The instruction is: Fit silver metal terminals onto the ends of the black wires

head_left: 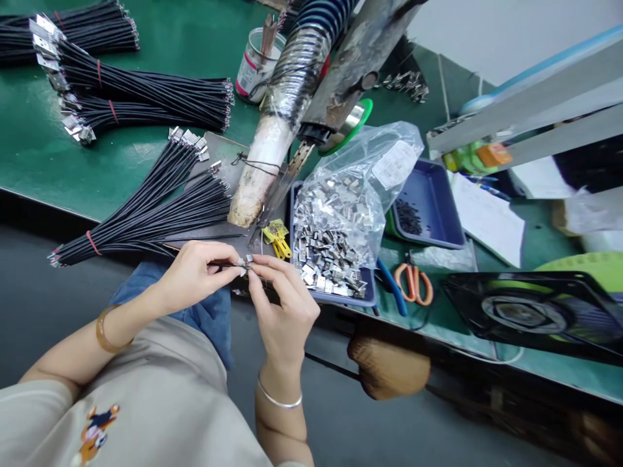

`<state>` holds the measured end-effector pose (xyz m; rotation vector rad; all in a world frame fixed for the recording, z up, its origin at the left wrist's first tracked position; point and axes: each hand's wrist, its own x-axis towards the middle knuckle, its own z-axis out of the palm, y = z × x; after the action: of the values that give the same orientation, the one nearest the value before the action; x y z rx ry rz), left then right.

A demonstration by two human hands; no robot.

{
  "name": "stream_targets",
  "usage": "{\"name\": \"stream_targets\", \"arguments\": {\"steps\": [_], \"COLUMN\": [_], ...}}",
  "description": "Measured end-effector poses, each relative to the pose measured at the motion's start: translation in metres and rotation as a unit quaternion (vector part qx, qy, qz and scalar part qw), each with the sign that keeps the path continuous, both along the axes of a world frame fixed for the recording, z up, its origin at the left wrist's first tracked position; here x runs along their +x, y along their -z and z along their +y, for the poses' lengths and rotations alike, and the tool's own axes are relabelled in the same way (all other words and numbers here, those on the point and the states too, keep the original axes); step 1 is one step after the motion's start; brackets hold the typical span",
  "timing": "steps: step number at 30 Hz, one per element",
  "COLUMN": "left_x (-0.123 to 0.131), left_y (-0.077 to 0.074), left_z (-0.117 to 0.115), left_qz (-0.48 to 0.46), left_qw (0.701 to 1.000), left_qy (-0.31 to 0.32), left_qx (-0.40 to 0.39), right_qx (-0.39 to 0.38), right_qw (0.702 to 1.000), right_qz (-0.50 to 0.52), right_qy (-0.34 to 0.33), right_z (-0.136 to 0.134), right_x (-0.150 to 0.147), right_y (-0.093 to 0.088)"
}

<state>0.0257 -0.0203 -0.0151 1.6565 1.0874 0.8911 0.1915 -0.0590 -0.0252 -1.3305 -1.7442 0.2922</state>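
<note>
My left hand pinches the end of a black cable between thumb and fingertips. Meeting it closely, my right hand is closed on a small metal USB connector. Whether the wires touch the connector is hidden by my fingertips. Left of my hands, a bundle of black cables tied with a red band fans out, some ends carrying metal connectors. To the right, a blue tray holds many loose metal connectors, partly under a clear plastic bag.
An extraction hose and a rusty metal arm come down just beyond my hands. Nearby are a yellow clip-like piece, orange-handled pliers, a second blue tray and a black fan. More cable bundles lie far left.
</note>
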Motion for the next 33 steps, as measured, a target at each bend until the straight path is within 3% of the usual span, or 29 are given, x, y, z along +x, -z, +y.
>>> {"name": "stream_targets", "arguments": {"steps": [4,9,14,20,24,29,33], "left_x": [-0.002,-0.004,-0.005,-0.001,0.002,0.004,0.003], "left_y": [0.002,0.003,-0.003,-0.008,-0.006,-0.008,-0.009], "left_z": [-0.001,-0.005,-0.007,0.002,0.006,0.009,0.012], "left_qz": [0.037,0.013,-0.024,-0.133,-0.145,-0.151,-0.145], "left_qw": [0.995,0.994,0.999,0.974,0.971,0.969,0.97], "left_qy": [0.013,0.016,0.02,0.007,-0.003,-0.005,-0.021], "left_qx": [0.088,0.104,-0.016,-0.183,-0.189,-0.194,-0.195], "right_qx": [0.006,-0.056,-0.046,0.09,0.13,0.073,0.034], "right_qw": [0.999,0.991,0.981,0.984,0.989,0.987,0.987], "right_qz": [-0.037,0.121,0.183,0.131,0.071,0.115,0.143], "right_qy": [-0.005,0.023,0.045,0.075,0.027,0.083,0.069], "right_z": [-0.003,-0.003,-0.004,-0.007,-0.007,-0.003,-0.001], "right_x": [0.001,-0.008,-0.019,-0.017,-0.013,-0.013,-0.011], "right_y": [-0.003,0.0,0.009,0.012,0.012,0.013,0.015]}}
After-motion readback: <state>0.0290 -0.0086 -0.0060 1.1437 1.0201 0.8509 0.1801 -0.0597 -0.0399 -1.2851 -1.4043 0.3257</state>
